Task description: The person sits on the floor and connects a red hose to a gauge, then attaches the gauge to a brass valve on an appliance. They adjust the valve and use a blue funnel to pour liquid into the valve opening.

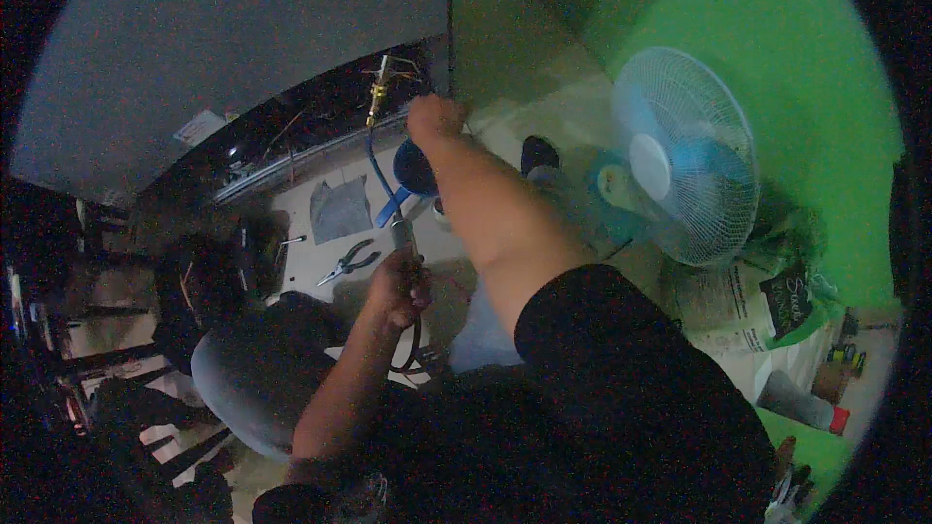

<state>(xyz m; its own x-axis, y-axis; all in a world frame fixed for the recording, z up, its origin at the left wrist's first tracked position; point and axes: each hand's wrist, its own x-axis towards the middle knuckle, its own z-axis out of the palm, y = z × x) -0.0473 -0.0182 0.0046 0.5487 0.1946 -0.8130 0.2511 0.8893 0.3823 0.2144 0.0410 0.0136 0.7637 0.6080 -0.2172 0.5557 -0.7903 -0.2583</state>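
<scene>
My left hand (398, 291) is closed round the grey handle (399, 231) of a gas torch, whose blue neck (374, 160) rises to a brass tip (380, 87) beside thin copper pipes in the open lower section of a large grey appliance (243, 29). My right hand (435, 116) is closed just right of the brass tip, my arm stretched forward; what its fingers hold is hidden. Pliers (348, 264) and a grey square sheet (338, 209) lie on the floor (301, 291) left of the torch. A dark blue round object (416, 167) sits under my right wrist.
A standing fan (684, 155) is at my right against the green wall (796, 68). Packaging and papers (723, 301) and a bottle with a red cap (796, 398) lie below it. My grey-clad leg (243, 388) and dark items (126, 311) are at the left.
</scene>
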